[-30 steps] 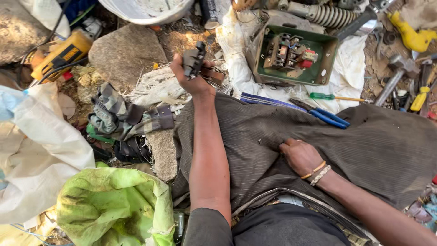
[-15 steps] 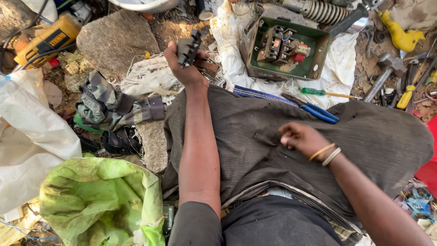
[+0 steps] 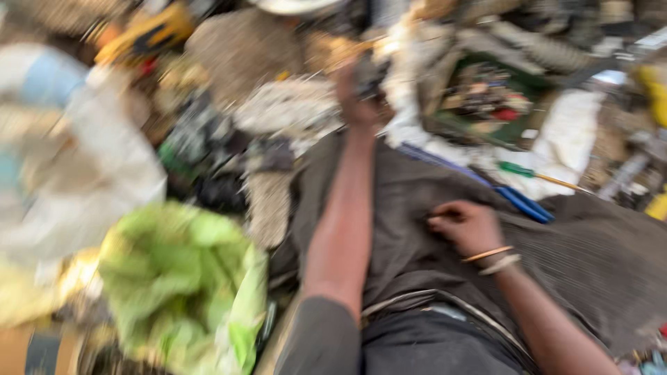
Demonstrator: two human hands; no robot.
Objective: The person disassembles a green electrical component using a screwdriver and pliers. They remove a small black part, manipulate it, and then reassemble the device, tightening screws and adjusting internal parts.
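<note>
Frame blurred. Small dark metal part (image 3: 367,78) is clenched in left hand (image 3: 356,101), just left of green tray (image 3: 511,94). Right hand (image 3: 467,226), fingers curled, is pressed on dark lap cloth (image 3: 417,208), below tray; whether anything is gripped can't be told.

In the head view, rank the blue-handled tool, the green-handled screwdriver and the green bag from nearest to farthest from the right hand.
From the right hand, resting on the lap:
1. Blue-handled tool, just right of it on the cloth.
2. Green-handled screwdriver, a little beyond, up and right.
3. Green bag, far across on the left side.
</note>
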